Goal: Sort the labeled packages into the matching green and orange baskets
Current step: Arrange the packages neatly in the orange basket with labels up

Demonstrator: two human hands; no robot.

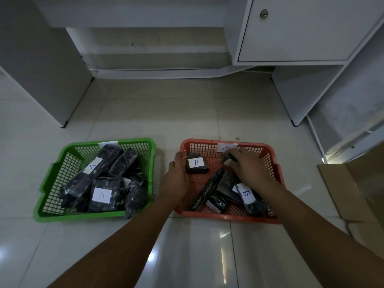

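A green basket (52, 169) stands on the floor at the left, filled with several black wrapped packages (104, 194) bearing white "A" labels. To its right an orange basket (268, 150) holds black packages labeled "B"; one small one (197, 164) lies at the back left, others (245, 194) at the front. My left hand (176, 173) rests on the orange basket's left rim, fingers over the edge. Over the back of that basket my right hand (247, 165) grips a small black package (228, 159) with a white label.
White desk legs and a cabinet with a round lock (264, 13) stand behind the baskets. A brown cardboard box (353, 190) sits at the right. The floor is glossy pale tile (158, 113).
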